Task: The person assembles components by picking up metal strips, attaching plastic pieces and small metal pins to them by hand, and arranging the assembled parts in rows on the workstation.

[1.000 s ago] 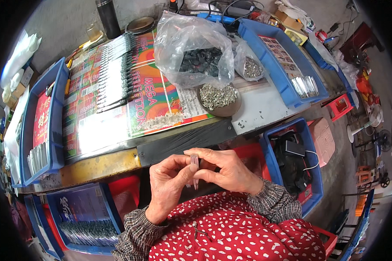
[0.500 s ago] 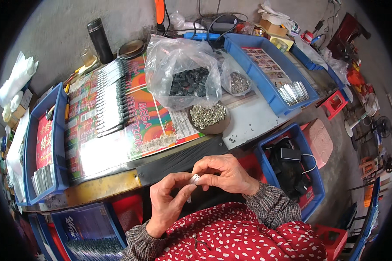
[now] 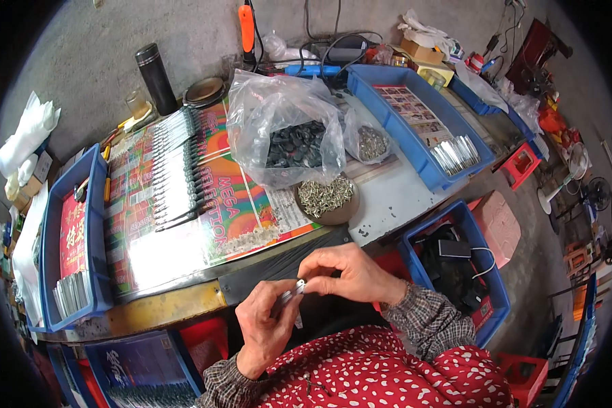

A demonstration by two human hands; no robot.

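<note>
My left hand (image 3: 262, 326) is closed round a slim, shiny metal piece (image 3: 285, 297) with a pale rounded end. My right hand (image 3: 350, 273) pinches at that end, thumb and forefinger together; whether a small part sits between its fingertips I cannot make out. Both hands are over my lap, in front of the bench edge. Just beyond them stands a round dish (image 3: 347, 212) heaped with small brassy rivet-like parts (image 3: 325, 196). Behind it a clear plastic bag (image 3: 251, 136) holds black oval pieces (image 3: 296, 144). A smaller bag (image 3: 368, 144) of tiny metal parts lies beside it.
A row of silvery strips with dark ends (image 3: 177, 163) lies on the printed bench cover. Blue trays holding metal pieces stand at left (image 3: 100, 272) and right (image 3: 449, 178). Below the bench at right is a blue crate (image 3: 500, 309). A black flask (image 3: 155, 78) stands by the wall.
The metal piece has turned, so more of its length shows between my hands. My left hand has shifted slightly down; my right hand stays at its end. The whole view has tilted a little.
</note>
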